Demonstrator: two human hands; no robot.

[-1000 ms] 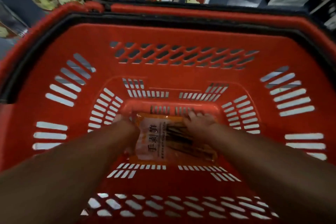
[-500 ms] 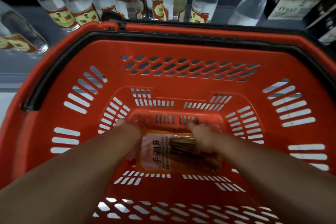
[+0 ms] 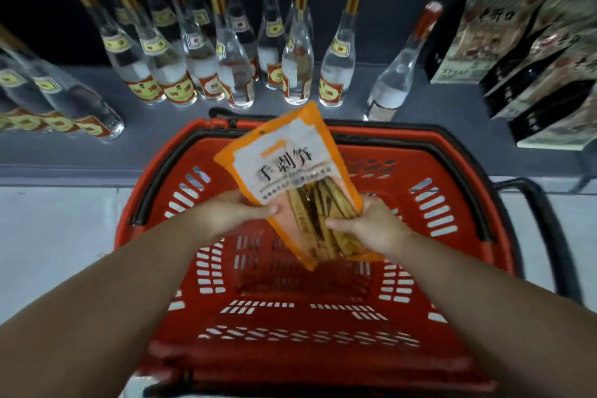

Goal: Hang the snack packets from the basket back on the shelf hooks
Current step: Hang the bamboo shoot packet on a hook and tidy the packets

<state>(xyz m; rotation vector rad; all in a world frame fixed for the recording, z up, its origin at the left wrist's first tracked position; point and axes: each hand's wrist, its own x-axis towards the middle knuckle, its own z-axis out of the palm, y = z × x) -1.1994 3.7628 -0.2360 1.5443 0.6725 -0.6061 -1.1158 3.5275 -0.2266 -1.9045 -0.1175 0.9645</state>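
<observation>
An orange snack packet with a white label and brown sticks inside is held up above the red plastic basket, its top end tilted away from me. My left hand grips its left edge. My right hand grips its lower right part. The basket stands on the floor below my arms, and I see nothing else lying on its slotted bottom. No shelf hooks are in view.
A low grey shelf runs behind the basket. On it stand several clear glass bottles with red and yellow labels. Dark boxes sit at the right. The basket's black handle hangs at its right side. Light floor tiles lie at the left.
Both hands have lifted the packet from the basket's bottom to above its rim. The view has pulled back and up, showing the shelf and bottles.
</observation>
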